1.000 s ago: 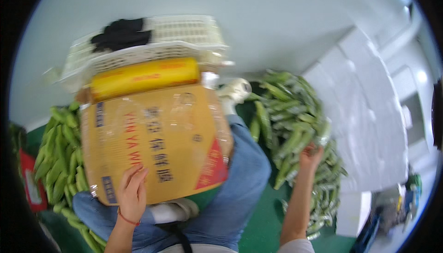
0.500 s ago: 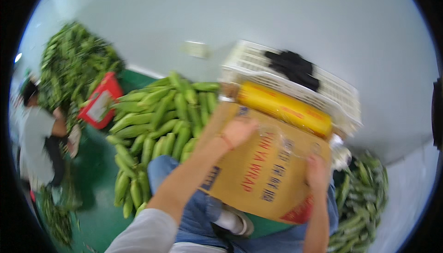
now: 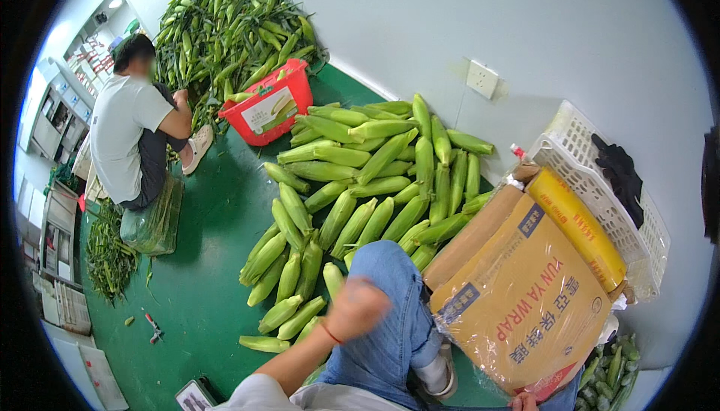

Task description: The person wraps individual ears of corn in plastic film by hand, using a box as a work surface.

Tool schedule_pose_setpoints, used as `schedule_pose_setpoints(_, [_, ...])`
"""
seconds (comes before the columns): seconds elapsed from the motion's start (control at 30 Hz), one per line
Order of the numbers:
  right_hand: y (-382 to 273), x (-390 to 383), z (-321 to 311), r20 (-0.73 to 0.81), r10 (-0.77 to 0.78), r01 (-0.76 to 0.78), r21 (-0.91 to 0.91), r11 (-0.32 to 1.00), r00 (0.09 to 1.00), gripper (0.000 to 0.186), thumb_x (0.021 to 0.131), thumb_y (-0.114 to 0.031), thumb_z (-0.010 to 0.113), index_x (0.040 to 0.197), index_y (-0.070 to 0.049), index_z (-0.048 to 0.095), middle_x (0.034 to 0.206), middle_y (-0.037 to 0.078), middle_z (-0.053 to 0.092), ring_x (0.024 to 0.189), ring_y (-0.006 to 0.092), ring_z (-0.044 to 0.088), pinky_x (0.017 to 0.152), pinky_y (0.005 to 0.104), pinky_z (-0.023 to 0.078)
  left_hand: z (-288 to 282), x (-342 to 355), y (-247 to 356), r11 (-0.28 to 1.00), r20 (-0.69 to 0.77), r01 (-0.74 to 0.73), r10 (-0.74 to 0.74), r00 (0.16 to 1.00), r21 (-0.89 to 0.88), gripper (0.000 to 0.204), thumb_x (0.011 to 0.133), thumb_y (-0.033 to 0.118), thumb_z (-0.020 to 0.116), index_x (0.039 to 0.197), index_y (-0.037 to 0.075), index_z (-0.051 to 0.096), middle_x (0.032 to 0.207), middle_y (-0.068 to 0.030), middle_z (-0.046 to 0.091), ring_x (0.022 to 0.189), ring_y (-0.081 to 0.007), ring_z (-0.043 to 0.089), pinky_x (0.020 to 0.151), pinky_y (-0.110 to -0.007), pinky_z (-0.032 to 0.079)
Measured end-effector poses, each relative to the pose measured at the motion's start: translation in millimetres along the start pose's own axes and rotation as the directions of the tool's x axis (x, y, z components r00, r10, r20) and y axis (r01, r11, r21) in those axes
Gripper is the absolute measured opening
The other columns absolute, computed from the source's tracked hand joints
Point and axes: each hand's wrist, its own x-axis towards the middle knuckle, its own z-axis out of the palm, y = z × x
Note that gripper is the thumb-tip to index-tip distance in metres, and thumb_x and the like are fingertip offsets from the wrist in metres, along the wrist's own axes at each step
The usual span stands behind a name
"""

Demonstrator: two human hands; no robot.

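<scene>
My left hand (image 3: 358, 307), blurred by motion, hovers over my bent left knee, near the unhusked green corn (image 3: 375, 163) piled on the floor; its fingers are smeared. My right hand (image 3: 523, 402) is at the bottom edge with curled fingers at the lower edge of a cardboard box (image 3: 517, 298), mostly cut off; what it grips is unclear. The box leans beside my leg under clear plastic. A yellow film roll (image 3: 574, 227) lies along its far side, next to a white perforated basket (image 3: 645, 246) with black gloves (image 3: 619, 178) in it.
A co-worker (image 3: 131, 137) sits at left on a wrapped bundle (image 3: 150, 227), beside a leafy corn heap (image 3: 225, 21) and a red basket (image 3: 266, 133). Loose husks (image 3: 109, 253), a small red-handled tool (image 3: 154, 327), wrapped corn (image 3: 611, 381) and a wall socket (image 3: 481, 79) are also visible.
The view has swung left, bringing the co-worker and corn piles into fuller view. My left hand has left the box for my knee; my right hand has dropped to the box's lower edge.
</scene>
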Motion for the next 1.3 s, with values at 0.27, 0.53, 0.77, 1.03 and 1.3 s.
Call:
schedule_pose_setpoints(0.27, [-24, 19, -9, 0.093, -0.021, 0.021, 0.002, 1.0, 0.995, 0.027, 0.098, -0.027, 0.048, 0.098, -0.001, 0.055, 0.088, 0.019, 0.056, 0.083, 0.0348, 0.056, 0.075, 0.0395, 0.045, -50, -185, -195, 0.14, 0.019, 0.857, -0.989, 0.15, 0.495, 0.058, 0.069, 0.029, 0.079, 0.112, 0.003, 0.049, 0.103, -0.0184, 0.062, 0.101, -0.0372, 0.059, 0.087, -0.043, 0.049])
schedule_pose_setpoints(0.53, [-8, 16, 7, -0.004, 0.141, -0.14, 0.095, 0.986, 0.99, 0.011, 0.092, -0.01, 0.052, 0.091, 0.0, 0.057, 0.076, 0.013, 0.063, 0.071, 0.0239, 0.062, 0.066, 0.036, 0.048, -78, -59, -114, 0.773, -0.203, 0.631, -0.608, 0.767, 0.07, 0.071, 0.067, 0.022, 0.08, 0.129, 0.004, 0.049, 0.106, -0.0194, 0.052, 0.098, -0.0381, 0.055, 0.085, -0.041, 0.047])
schedule_pose_setpoints(0.77, [-47, 13, 16, -0.266, -0.115, 0.01, -0.368, 0.93, 0.957, 0.008, 0.088, -0.01, 0.056, 0.093, -0.004, 0.057, 0.08, 0.016, 0.063, 0.077, 0.0367, 0.06, 0.069, 0.046, 0.047, 20, 136, 126, 0.865, 0.275, -0.478, 0.502, 0.82, -0.153, 0.058, 0.072, 0.033, 0.074, 0.126, 0.023, 0.056, 0.098, -0.008, 0.058, 0.082, -0.0253, 0.062, 0.068, -0.034, 0.053])
schedule_pose_setpoints(1.03, [-57, 19, -21, -0.346, 0.362, 0.112, 0.838, 0.533, 0.866, 0.016, 0.091, -0.012, 0.056, 0.103, -0.004, 0.052, 0.097, 0.015, 0.059, 0.092, 0.0316, 0.058, 0.083, 0.0391, 0.046, 124, 182, 177, 0.813, 0.673, -0.487, 0.556, 0.488, -0.318, 0.051, 0.078, 0.041, 0.067, 0.123, 0.02, 0.058, 0.112, -0.0043, 0.058, 0.097, -0.0233, 0.06, 0.073, -0.035, 0.053])
schedule_pose_setpoints(1.3, [-54, 104, 7, -0.463, -0.31, 0.118, -0.397, 0.91, 0.83, 0.065, 0.068, -0.045, 0.077, 0.119, -0.012, 0.053, 0.119, 0.012, 0.049, 0.106, 0.0316, 0.048, 0.092, 0.0487, 0.037, 81, 126, 129, 0.924, 0.256, -0.273, 0.341, 0.905, -0.267, 0.027, 0.08, 0.025, 0.069, 0.1, 0.007, 0.063, 0.111, -0.011, 0.062, 0.091, -0.0276, 0.064, 0.076, -0.038, 0.053])
